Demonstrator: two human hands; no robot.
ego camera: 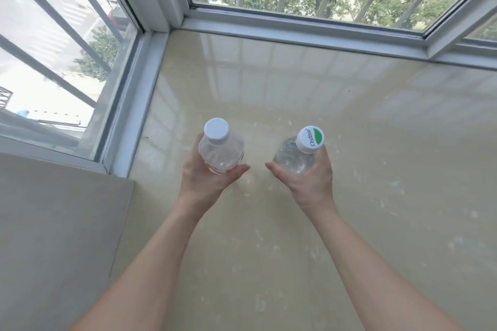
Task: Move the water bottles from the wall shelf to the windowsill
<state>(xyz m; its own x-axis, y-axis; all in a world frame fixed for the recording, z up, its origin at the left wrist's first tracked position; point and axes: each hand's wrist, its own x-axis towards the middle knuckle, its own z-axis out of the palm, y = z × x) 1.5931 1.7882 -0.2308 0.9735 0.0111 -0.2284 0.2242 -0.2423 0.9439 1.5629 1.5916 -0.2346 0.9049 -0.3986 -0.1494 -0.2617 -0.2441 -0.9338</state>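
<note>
I have a water bottle in each hand, both upright, caps toward me, over the windowsill (336, 105). My left hand (207, 174) wraps the plain-capped bottle (221, 152); my right hand (309, 177) wraps the green-capped bottle (297, 156). The sill lies straight below both, so I judge the coming move is downward; whether the bases touch, I cannot tell.

Both bare arms reach forward, left hand (207, 180) and right hand (309, 180) curled closed.

left bottle (221, 150): clear, plain white cap | right bottle (295, 158): clear, white cap with green patch and green lettering | windowsill (322, 121): glossy beige, pale flecks | window frame (295, 32): white
</note>
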